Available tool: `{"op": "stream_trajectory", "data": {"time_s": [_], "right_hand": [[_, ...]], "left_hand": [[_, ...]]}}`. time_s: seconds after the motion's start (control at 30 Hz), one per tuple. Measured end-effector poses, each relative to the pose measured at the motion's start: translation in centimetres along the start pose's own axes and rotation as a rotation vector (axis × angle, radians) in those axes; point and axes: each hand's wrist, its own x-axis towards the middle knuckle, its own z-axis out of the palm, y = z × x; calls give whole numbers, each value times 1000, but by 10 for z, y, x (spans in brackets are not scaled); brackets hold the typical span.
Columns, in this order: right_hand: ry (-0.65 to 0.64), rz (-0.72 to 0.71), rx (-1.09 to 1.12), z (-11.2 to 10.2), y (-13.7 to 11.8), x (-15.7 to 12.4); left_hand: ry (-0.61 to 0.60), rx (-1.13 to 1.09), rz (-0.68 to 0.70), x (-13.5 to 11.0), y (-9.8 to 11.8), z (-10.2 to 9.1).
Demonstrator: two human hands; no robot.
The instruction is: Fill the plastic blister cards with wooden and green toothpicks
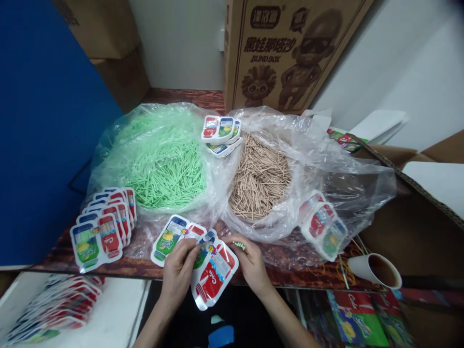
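Observation:
My left hand (178, 270) pinches the edge of a soda-shaped pouch (216, 275), printed with a red cola side and a green side, and tilts it above the table edge. Held in my right hand (252, 263) is a small bundle of green sticks (238, 245), its ends pointing toward the pouch. Another pouch (167, 239) lies flat behind my left hand. Beyond my hands are a clear bag of green sticks (170, 169) and a clear bag of brown sticks (259, 176).
Filled pouches (105, 227) overlap in a stack at left; more pouches (221, 133) lie between the bags and others (324, 224) at right. A paper cup (375, 270) tips at the right edge. A large carton (290, 53) stands behind.

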Motion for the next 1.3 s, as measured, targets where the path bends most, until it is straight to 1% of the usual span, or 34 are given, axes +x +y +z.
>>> {"op": "stream_trajectory", "data": {"time_s": [0.1,0.2,0.33,0.4,0.43,0.5,0.63,0.77,1.0,1.13,1.3], "right_hand": [[25,32,19,-1,-2,2],[51,95,78,-2,-7,6],[78,180,319,-2,-16,18],[69,198,445,-2,-22,27],[67,192,471,-2,-25,31],[63,140,395,-2,-29,38],[29,-28,51,-3,-30,39],[-14,-130,-56,-4,-24,32],[-23,-129,-77,-5,-15,26],[-34,-104,-80,-5,-17,23],[-34,-92,-81,-3,-13,20]], "left_hand": [[-31,-19,-7,0,4,3],[-54,-22,-5,-1,6,6],[-71,-21,10,-1,6,10],[-76,-27,24,-2,6,12],[-78,-32,31,-2,6,12],[-82,-38,38,-3,6,12],[-73,-23,23,-4,2,7],[-60,-8,12,-2,-2,3],[-66,-14,-2,-2,4,5],[-94,-17,-19,-4,2,6],[-93,-29,-29,-5,0,9]]}}
